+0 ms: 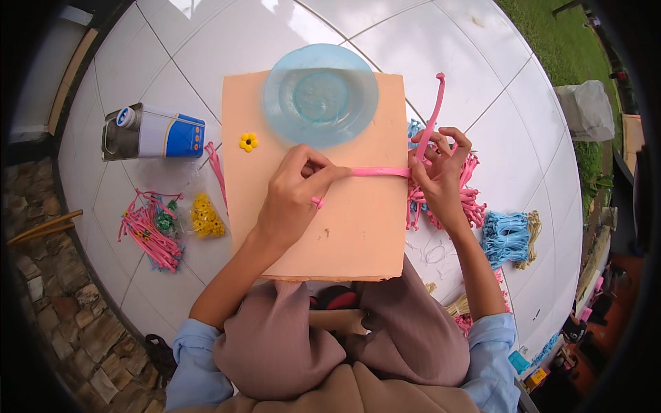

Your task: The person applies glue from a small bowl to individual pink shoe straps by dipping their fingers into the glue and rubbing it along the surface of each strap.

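Apparently I'm at the straightening step: from my remote seat I see the left hand (pixel 292 196) and right hand (pixel 441 172) each pinching the pink strap (pixel 381 172), its span drawn straight over the peach board (pixel 365 237), nearer me than the blue plate (pixel 277 103). Next, I judge, calls for a firm left pinch while the right manages what seems the strap's upright free end.

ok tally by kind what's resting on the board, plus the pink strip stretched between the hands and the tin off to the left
Blue dish: 1
Yellow flower: 1
Pink strip, pinched by the left hand and right hand: 1
Tin: 1
Total: 4
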A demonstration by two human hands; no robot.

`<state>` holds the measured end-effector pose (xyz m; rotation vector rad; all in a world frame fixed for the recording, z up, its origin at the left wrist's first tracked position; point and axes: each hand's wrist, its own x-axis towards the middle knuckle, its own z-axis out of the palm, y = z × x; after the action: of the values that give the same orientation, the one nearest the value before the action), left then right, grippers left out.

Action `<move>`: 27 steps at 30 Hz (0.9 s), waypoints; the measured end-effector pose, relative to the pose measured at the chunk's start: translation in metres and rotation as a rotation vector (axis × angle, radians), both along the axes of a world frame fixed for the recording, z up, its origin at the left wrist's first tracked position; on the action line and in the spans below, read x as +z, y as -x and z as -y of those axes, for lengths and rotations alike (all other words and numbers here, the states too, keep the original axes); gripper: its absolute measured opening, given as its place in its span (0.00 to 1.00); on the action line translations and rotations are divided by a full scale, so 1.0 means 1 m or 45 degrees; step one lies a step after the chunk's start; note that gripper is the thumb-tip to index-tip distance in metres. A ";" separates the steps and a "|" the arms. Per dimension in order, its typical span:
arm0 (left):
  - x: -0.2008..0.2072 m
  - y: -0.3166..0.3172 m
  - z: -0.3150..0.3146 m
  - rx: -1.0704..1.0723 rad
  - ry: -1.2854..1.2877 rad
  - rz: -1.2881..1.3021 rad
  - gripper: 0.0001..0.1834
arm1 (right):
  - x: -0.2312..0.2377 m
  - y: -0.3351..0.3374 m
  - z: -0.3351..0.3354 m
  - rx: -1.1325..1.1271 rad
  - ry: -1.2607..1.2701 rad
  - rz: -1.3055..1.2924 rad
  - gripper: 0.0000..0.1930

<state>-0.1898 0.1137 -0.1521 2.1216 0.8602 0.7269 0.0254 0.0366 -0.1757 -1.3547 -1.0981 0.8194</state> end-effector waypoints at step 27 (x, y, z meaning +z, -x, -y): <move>0.218 0.209 0.014 0.748 -1.000 0.578 0.08 | 0.182 0.292 -0.023 -0.113 -0.081 -0.412 0.34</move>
<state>-0.3989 0.0992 0.0655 2.1646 1.0497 2.0353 -0.2670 0.0596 0.0060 -1.1603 -0.7993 0.8945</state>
